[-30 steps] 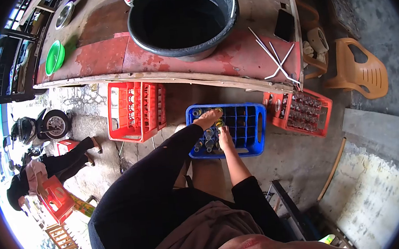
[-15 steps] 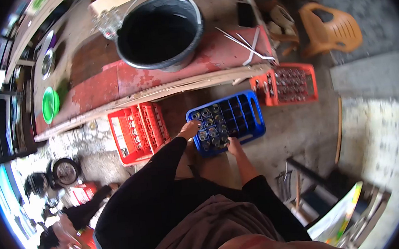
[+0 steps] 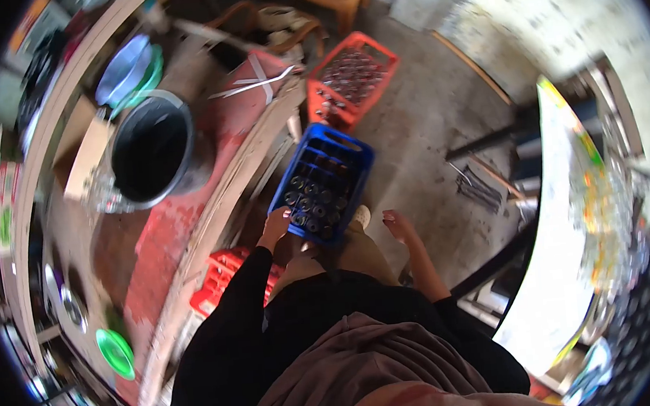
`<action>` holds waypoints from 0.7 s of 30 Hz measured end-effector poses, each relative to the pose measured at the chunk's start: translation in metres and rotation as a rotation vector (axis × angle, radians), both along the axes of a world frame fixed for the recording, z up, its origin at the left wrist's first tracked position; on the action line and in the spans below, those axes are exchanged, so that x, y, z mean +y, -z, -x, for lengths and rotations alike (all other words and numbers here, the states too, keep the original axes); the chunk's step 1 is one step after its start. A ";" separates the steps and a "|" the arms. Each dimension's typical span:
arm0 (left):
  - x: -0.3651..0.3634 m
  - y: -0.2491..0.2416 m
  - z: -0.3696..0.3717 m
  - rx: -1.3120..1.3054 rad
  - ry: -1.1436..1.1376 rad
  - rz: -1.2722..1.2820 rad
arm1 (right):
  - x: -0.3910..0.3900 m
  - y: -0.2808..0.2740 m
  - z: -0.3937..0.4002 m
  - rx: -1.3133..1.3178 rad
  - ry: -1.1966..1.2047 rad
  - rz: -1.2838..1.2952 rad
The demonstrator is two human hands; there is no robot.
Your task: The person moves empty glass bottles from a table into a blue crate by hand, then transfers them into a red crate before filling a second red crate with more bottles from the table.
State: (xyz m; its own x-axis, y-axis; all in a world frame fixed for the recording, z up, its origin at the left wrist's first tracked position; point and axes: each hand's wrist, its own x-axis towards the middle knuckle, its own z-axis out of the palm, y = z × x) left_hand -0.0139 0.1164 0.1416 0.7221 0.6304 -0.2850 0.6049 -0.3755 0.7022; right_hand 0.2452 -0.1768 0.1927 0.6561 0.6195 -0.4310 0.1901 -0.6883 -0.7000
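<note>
A blue crate (image 3: 351,149) stands on the concrete floor and holds several glass bottles in its near rows. My left hand (image 3: 275,224) rests on the near left corner of that crate, its fingers by the bottle tops; the frame is too blurred to show whether it grips one. Off to the right of the crate, my right hand (image 3: 398,224) hangs over the bare floor with its fingers loosely apart and nothing in it. My knee and a white shoe (image 3: 360,217) sit between the two hands.
A red table (image 3: 168,246) runs along the left with a big black tub (image 3: 151,148), white sticks (image 3: 254,82) and a green bowl (image 3: 115,352). An orange-red crate (image 3: 351,71) of bottles stands beyond the blue one, another red crate (image 3: 220,276) under the table. Metal tools (image 3: 480,183) lie at right.
The view has swung round sharply. My right hand has come off the blue crate and moved out to the right over the floor. My left hand stays at the crate's near corner.
</note>
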 end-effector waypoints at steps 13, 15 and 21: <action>-0.128 -0.150 -0.229 -0.436 0.673 0.186 | -0.205 -0.237 -0.024 -0.484 0.529 -0.587; -0.156 -0.171 -0.246 -0.462 0.730 0.186 | -0.241 -0.261 -0.032 -0.644 0.578 -0.490; -0.264 -0.245 -0.307 -0.571 0.938 0.183 | -0.352 -0.325 -0.059 -0.802 0.653 -0.316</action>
State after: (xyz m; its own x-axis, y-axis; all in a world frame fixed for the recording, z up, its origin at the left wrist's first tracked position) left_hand 0.2927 -0.1474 0.3865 0.9452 -0.2517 0.2080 -0.2937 -0.3771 0.8784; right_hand 0.3042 -0.5291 0.5180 0.9196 0.0556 0.3890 0.3338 -0.6330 -0.6985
